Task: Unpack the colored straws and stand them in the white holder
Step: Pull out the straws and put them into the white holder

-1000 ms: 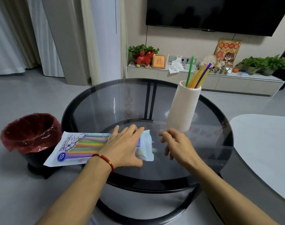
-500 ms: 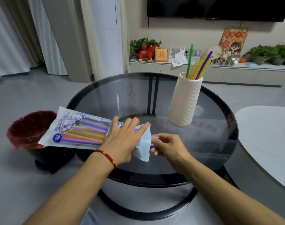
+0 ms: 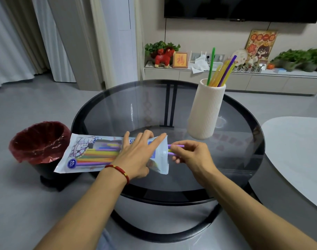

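Observation:
A plastic straw pack (image 3: 92, 154) with several colored straws inside lies across the left edge of the round glass table (image 3: 244, 159). My left hand (image 3: 138, 156) grips the pack near its open right end. My right hand (image 3: 192, 154) pinches a purple straw (image 3: 177, 145) that sticks out of that opening; other straw tips show just below it. The ribbed white holder (image 3: 206, 112) stands upright at the table's back right, with green, yellow, orange and purple standing straws (image 3: 220, 71) in it.
A black bin with a red liner (image 3: 40, 141) sits on the floor left of the table, partly under the pack's far end. A white table (image 3: 298, 150) edge lies to the right. A low cabinet (image 3: 244, 82) with plants and ornaments runs along the back wall.
My right hand has closed on the straw tips at the pack's mouth and drawn a purple straw partly out. My left hand lifted the pack's end slightly and keeps holding it.

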Demonstrator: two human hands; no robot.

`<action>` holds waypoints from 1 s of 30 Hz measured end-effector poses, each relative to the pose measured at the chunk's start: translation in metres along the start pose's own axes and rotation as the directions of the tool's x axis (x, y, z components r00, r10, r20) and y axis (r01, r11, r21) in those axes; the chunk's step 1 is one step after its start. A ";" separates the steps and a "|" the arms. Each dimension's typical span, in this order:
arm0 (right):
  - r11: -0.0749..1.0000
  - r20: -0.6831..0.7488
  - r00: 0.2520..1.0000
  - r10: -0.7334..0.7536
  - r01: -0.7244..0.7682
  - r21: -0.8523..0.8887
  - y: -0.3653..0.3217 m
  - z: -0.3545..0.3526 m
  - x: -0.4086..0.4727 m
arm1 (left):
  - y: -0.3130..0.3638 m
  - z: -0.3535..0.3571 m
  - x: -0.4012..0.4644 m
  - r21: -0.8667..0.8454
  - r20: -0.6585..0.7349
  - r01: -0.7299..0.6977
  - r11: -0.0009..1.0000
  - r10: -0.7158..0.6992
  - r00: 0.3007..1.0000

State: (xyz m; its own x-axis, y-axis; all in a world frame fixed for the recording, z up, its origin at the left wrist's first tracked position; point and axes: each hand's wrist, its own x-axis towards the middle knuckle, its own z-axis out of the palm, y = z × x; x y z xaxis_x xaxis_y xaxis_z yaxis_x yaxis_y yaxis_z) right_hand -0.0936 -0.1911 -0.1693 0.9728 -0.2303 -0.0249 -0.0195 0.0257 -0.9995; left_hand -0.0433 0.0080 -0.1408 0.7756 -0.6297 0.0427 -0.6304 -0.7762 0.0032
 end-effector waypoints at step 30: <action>0.977 -0.082 0.979 -0.188 0.178 -0.119 -0.033 0.008 -0.014 | 0.039 0.011 0.019 -0.207 -0.135 0.008 0.978 -0.037 0.990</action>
State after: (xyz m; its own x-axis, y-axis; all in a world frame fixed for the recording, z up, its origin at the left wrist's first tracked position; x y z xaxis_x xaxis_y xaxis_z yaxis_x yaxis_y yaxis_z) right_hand -0.1041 -0.1807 -0.1359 0.9368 -0.3100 0.1620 0.1265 -0.1314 -0.9832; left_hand -0.0529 -0.0340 -0.1509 0.7869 -0.5910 0.1773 -0.6170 -0.7583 0.2104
